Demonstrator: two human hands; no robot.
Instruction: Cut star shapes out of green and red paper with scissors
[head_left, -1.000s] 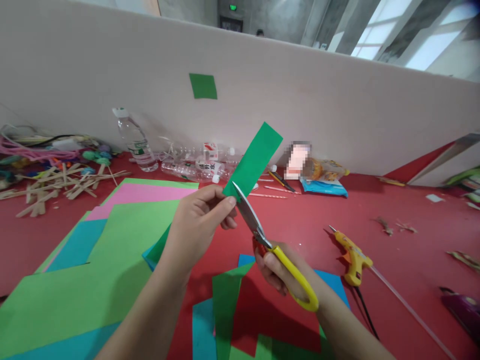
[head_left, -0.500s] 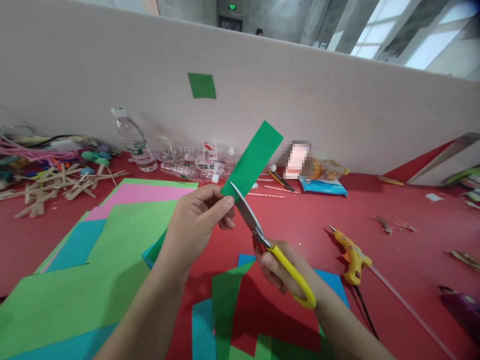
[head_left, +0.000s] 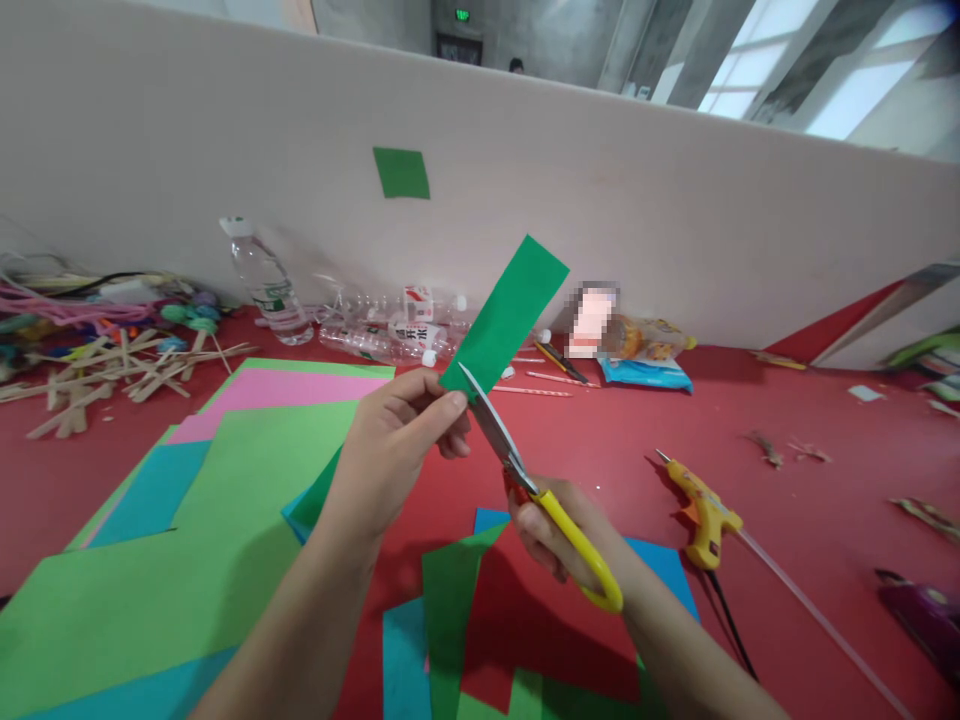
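Between thumb and fingers, my left hand pinches the lower end of a green paper strip, which slants up to the right. My right hand is closed around the handles of a pair of scissors with a yellow loop. The blades reach up to the left and lie across the strip's lower end, close to my left thumb. Beneath my hands are sheets of coloured paper, among them a red sheet and a dark green sheet.
Light green paper covers the left of the red table. A yellow glue gun lies at right. Plastic bottles, wooden sticks and a blue packet line the back, before a white partition.
The yellow scissor loop has shifted slightly left and up as the handles draw closer in. The strip's upper end tilts slightly. My left hand stays nearly in place.
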